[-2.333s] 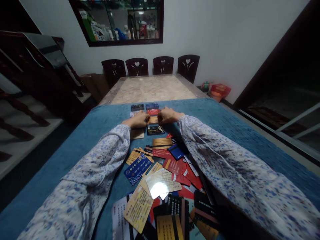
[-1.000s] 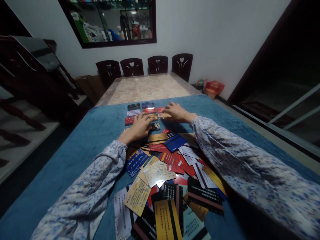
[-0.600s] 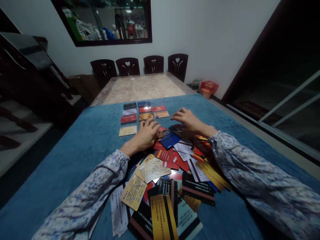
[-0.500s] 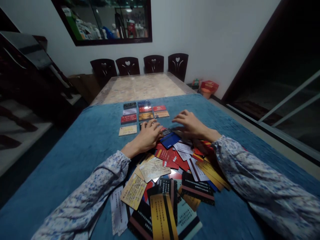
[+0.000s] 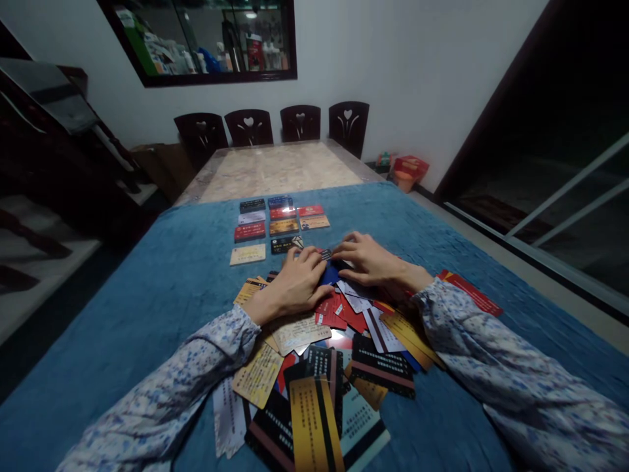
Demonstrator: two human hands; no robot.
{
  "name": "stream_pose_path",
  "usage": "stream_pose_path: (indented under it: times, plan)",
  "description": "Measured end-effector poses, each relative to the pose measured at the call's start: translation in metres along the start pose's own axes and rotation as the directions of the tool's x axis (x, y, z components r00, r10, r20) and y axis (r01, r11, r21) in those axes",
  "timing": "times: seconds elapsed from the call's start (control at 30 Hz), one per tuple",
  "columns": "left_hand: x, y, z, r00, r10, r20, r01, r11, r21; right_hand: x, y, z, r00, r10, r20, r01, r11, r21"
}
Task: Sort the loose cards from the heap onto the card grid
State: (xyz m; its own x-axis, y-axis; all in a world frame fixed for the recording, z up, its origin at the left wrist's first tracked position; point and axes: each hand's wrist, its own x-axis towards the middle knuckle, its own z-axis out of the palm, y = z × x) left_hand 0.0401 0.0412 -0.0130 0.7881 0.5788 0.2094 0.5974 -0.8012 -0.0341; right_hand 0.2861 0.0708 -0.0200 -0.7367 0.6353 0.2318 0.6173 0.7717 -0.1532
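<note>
Both my hands are over a loose pile of plastic cards on the blue cloth. My left hand point(image 5: 297, 280) lies palm down over the pile's far left part, its fingers lightly bent and its thumb apart. Close by on the right, my right hand point(image 5: 366, 259) rests with fingers spread and curved. Between the two hands shows a blue card point(image 5: 330, 273), partly covered by fingers. Red cards point(image 5: 332, 309) and a white striped card point(image 5: 382, 330) lie just below. Nearer me are a gold card point(image 5: 314, 423) and black cards point(image 5: 383, 364), overlapping. Neither hand visibly grips a card.
Beyond the pile, small card stacks stand in rows, among them a black card point(image 5: 285, 245), a cream card point(image 5: 248, 254) and a red stack point(image 5: 249, 232). A red card point(image 5: 470, 293) lies beside my right sleeve. Dark chairs point(image 5: 301, 124) line the table's far end.
My left hand has drawn back from the black card in the rows, which now shows. My right hand has come down and left, closer to the left hand and the blue card.
</note>
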Motion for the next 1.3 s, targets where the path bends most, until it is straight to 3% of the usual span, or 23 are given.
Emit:
stream_pose_path:
  times: [0.43,0.77,1.3]
  plan:
    - [-0.001,-0.003,-0.002,1.000,0.023,0.010,-0.023,0.998,0.054,0.003,-0.001,-0.002,0.999,-0.032,0.036,0.030,0.998,0.056]
    - [-0.002,-0.014,-0.003,0.988,0.118,-0.096,-0.115,0.993,0.035,0.005,0.002,-0.007,0.995,-0.092,0.048,0.087,0.990,0.110]
    - [0.001,-0.029,-0.005,0.997,-0.016,-0.076,0.005,0.991,-0.136,0.006,0.005,0.005,0.992,0.062,-0.109,-0.050,0.993,0.111]
